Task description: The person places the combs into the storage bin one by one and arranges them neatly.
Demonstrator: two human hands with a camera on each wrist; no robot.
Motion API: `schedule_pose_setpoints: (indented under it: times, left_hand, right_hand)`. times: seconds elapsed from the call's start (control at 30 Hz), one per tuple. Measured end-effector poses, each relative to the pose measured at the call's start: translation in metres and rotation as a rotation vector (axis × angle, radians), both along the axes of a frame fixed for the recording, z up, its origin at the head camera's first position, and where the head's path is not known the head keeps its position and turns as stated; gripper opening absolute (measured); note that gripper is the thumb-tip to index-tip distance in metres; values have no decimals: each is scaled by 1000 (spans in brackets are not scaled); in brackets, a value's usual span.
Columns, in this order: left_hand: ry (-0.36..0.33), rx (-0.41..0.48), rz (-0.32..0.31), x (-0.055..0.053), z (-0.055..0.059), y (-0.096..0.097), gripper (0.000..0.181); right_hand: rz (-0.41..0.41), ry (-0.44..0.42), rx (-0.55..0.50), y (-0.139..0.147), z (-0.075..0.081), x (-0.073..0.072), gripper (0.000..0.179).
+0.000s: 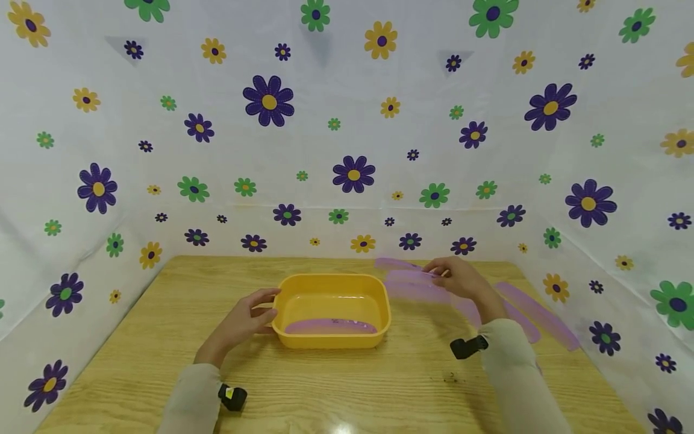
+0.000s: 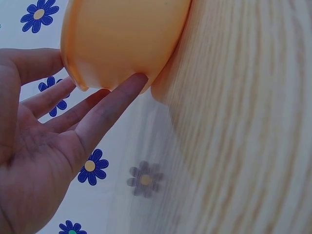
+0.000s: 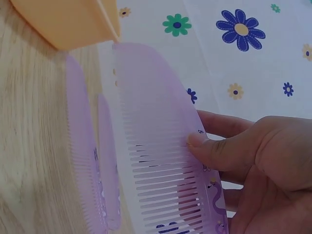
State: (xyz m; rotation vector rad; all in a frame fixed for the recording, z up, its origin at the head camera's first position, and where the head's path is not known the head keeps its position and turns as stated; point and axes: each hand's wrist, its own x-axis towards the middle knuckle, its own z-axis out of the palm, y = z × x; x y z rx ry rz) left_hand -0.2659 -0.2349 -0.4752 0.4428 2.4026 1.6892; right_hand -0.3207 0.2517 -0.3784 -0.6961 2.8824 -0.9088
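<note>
A yellow plastic basin (image 1: pixel 332 341) stands on the wooden table, with one translucent purple comb (image 1: pixel 331 327) lying inside it. My left hand (image 1: pixel 246 317) is at the basin's left end, its fairly straight fingers touching the wall and rim. To the right of the basin, my right hand (image 1: pixel 461 280) pinches another purple comb (image 3: pixel 161 97) between thumb and fingers near its spine. That comb is raised with its teeth facing the basin side, and small printed figures show along its spine. Two more combs, a near one (image 3: pixel 80 122) and a narrower-looking one (image 3: pixel 109 161), lie beyond it on the table.
More purple combs, including an outer one (image 1: pixel 539 316), lie along the right side of the wooden table (image 1: pixel 336 392). A flower-print sheet (image 1: pixel 325 144) hangs behind and on both sides. Small dark specks (image 1: pixel 450 378) mark the tabletop near my right wrist.
</note>
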Motion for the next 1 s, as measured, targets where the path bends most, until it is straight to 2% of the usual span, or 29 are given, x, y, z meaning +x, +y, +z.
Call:
schedule_pose_setpoints:
  times: [0.37,0.67,1.0]
  left_hand:
    - [-3,-1,3,2,1,1,56]
    - [-1,-8,9,2,0,2,57]
    - [1,-16,28,1,-2,3,55]
  right_hand:
    - [-77,-32,22,-8,7,0,27]
    - [-83,-14,16,-8,6,-2,28]
    - [-89,-21,16,-16,12,-6,27]
